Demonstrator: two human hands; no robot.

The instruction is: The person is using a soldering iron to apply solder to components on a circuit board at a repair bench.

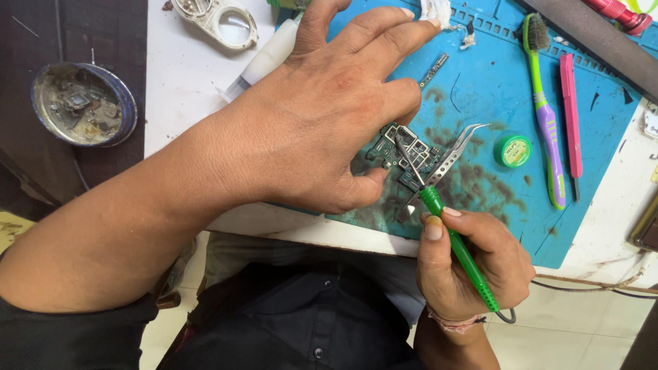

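Note:
My left hand (322,109) lies flat on the blue work mat (480,89), thumb and index finger pinning a small green circuit board (404,154). My right hand (466,264) grips a green-handled soldering iron (456,243); its metal tip rests on the board's shielded area. Curved metal tweezers (449,159) lie on the mat, crossing just right of the board and next to the iron's tip.
A small green round tin (513,151), a green-and-purple toothbrush (545,109) and a pink tool (570,116) lie on the mat to the right. A round tin of scrap parts (82,103) sits far left. A magnifier loupe (223,20) and a syringe (264,62) lie behind my left hand.

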